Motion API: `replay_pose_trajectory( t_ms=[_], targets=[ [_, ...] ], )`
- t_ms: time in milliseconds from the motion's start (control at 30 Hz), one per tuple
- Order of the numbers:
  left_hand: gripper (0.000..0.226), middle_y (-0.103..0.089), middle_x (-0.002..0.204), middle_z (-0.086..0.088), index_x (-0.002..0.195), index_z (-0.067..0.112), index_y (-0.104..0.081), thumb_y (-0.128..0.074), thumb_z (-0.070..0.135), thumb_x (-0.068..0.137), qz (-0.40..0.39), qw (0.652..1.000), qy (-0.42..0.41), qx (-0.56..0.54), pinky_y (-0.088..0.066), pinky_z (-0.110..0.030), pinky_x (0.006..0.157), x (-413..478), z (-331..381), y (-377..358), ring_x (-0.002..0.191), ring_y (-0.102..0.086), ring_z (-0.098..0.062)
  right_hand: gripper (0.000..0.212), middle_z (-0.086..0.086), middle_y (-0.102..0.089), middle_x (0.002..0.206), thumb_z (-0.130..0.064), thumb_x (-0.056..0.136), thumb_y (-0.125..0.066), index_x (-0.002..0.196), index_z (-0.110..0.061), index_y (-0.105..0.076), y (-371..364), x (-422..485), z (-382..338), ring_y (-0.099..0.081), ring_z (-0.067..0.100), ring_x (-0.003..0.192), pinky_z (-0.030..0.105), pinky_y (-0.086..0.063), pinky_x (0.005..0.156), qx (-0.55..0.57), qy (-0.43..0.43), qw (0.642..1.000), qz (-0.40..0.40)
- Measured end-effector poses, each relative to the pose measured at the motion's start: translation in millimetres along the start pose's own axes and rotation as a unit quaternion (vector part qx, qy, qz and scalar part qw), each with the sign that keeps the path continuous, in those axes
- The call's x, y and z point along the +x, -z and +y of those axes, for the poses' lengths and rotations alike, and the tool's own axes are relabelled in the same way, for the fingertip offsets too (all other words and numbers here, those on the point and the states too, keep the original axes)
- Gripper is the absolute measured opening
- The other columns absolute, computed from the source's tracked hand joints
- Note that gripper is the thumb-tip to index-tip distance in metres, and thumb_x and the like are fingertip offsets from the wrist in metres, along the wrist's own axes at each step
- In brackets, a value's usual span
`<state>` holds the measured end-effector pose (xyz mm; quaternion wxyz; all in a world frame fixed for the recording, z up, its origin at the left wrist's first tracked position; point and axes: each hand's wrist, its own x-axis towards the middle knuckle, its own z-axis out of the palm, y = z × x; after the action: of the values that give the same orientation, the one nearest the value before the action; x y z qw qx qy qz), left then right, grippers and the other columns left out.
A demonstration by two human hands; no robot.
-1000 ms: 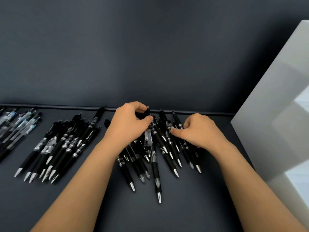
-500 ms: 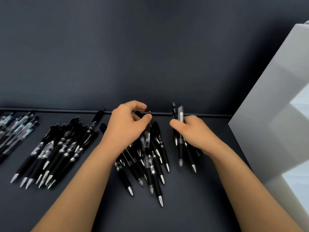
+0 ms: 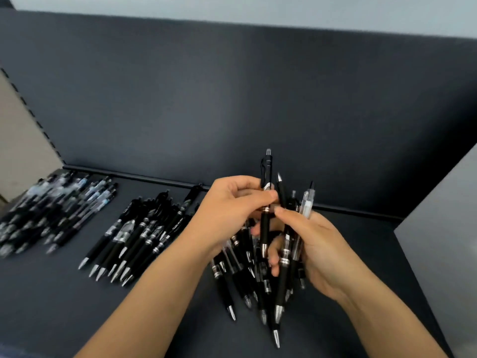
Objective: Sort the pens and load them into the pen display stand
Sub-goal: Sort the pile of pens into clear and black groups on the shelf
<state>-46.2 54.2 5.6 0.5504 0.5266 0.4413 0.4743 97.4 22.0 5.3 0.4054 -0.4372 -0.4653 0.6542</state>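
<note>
Your left hand (image 3: 229, 213) pinches a single black pen (image 3: 265, 182) between thumb and curled fingers, about midway along its barrel. The pen stands nearly upright, clicker end above the pinch and metal tip hanging below it. Your right hand (image 3: 325, 254) is just beside that grip, on its right and slightly lower. Its fingers are wrapped round a bundle of pens (image 3: 281, 288), black ones and a couple with clear barrels. Their clicker ends fan out above the fist and their tips point down and toward you. One outstretched digit of the right hand reaches to the single pen's barrel just under your left thumb. Whether it actually touches the pen cannot be told. Directly beneath both grips lies the loose pile of pens (image 3: 221, 282) on the dark shelf (image 3: 77, 319), crossed over one another with tips toward you. Left of your left hand, apart from it, a sorted row of black pens (image 3: 139, 236) lies side by side. Farther out on that side is a second group of pens (image 3: 54, 210) with paler barrels, too blurred to read. Behind the raised pen rises the dark back panel (image 3: 232, 99), and a pale grey panel (image 3: 444, 254) stands off to the right of your right hand.
</note>
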Motion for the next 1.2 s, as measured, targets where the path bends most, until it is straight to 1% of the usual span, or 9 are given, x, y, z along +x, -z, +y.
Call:
replay_pose_trajectory(
  t_ms=[67,167,300,400,533,667,767,1033,1200],
  targets=[
    [0.011,-0.074,0.084,-0.013,0.092,-0.001,-0.068,-0.066,0.008,0.087,0.047,0.999,-0.012,-0.016,-0.052,-0.026,0.055,-11,5,12,0.066,-0.065,-0.023,0.022,0.01,-0.072,0.086,-0.025,0.098,-0.048,0.109,-0.012,-0.061,-11,0,2,-0.051,0.018,0.044,0.026,-0.041,0.036,-0.006,0.011,0.998,0.057],
    [0.013,-0.074,0.087,-0.012,0.095,0.003,-0.068,-0.067,0.011,0.086,0.077,0.996,-0.017,-0.031,-0.057,-0.025,0.062,-26,15,42,0.065,-0.067,-0.015,0.026,0.008,-0.066,0.069,-0.034,0.093,-0.054,0.103,-0.012,-0.064,-30,0,0,-0.046,0.018,0.041,0.023,-0.034,0.033,-0.05,0.013,0.992,0.113],
    [0.018,-0.066,0.073,-0.011,0.091,0.001,-0.068,-0.075,0.012,0.078,0.081,0.994,0.0,0.078,-0.055,-0.023,0.054,-35,21,104,0.055,-0.064,-0.011,0.03,0.008,-0.055,0.054,-0.032,0.092,-0.057,0.094,-0.004,-0.066,-68,10,3,-0.041,0.016,0.037,0.021,-0.033,0.037,-0.034,-0.039,0.991,0.122],
    [0.026,-0.063,0.066,-0.006,0.09,0.0,-0.064,-0.08,0.014,0.075,0.066,0.981,0.055,0.174,-0.056,-0.024,0.051,-32,14,154,0.048,-0.063,-0.009,0.021,0.011,-0.072,0.076,-0.017,0.094,-0.055,0.099,0.001,-0.065,-106,26,14,-0.055,0.016,0.047,0.024,-0.048,0.042,0.074,-0.071,0.987,0.124],
    [0.035,-0.068,0.069,-0.003,0.091,0.009,-0.063,-0.086,0.025,0.069,0.025,0.953,0.1,0.286,-0.06,-0.042,0.069,-19,-7,202,0.057,-0.07,-0.021,0.016,0.017,-0.073,0.098,-0.005,0.094,-0.052,0.102,0.006,-0.06,-150,42,30,-0.065,0.019,0.062,0.028,-0.059,0.055,0.197,-0.085,0.967,0.136],
    [0.048,-0.07,0.076,0.003,0.105,0.012,-0.061,-0.085,0.032,0.069,-0.008,0.933,0.091,0.349,-0.058,-0.029,0.062,-12,-17,214,0.052,-0.069,-0.016,0.023,0.018,-0.072,0.102,-0.007,0.094,-0.053,0.108,0.009,-0.061,-174,49,37,-0.07,0.023,0.072,0.032,-0.061,0.066,0.26,-0.076,0.951,0.15],
    [0.054,-0.069,0.079,0.006,0.108,0.015,-0.059,-0.083,0.042,0.068,-0.021,0.919,0.077,0.387,-0.057,-0.027,0.066,-17,-18,217,0.05,-0.068,-0.01,0.025,0.018,-0.071,0.105,-0.009,0.095,-0.053,0.11,0.009,-0.061,-181,49,40,-0.072,0.024,0.08,0.035,-0.061,0.067,0.286,-0.081,0.942,0.156],
    [0.049,-0.068,0.081,0.009,0.113,0.016,-0.06,-0.077,0.043,0.076,-0.014,0.908,0.047,0.417,-0.059,-0.035,0.073,-20,-18,229,0.056,-0.068,-0.012,0.029,0.017,-0.071,0.108,-0.01,0.093,-0.055,0.116,0.006,-0.06,-182,58,40,-0.071,0.027,0.093,0.04,-0.06,0.076,0.293,-0.091,0.94,0.152],
    [0.04,-0.067,0.08,0.011,0.091,0.025,-0.068,-0.059,0.063,0.08,0.027,0.934,-0.027,0.355,-0.056,-0.034,0.073,-14,-5,217,0.067,-0.063,-0.007,0.032,0.022,-0.068,0.112,-0.002,0.09,-0.047,0.122,0.002,-0.054,-177,67,39,-0.069,0.032,0.099,0.048,-0.058,0.078,0.299,-0.085,0.944,0.109]
  ],
)
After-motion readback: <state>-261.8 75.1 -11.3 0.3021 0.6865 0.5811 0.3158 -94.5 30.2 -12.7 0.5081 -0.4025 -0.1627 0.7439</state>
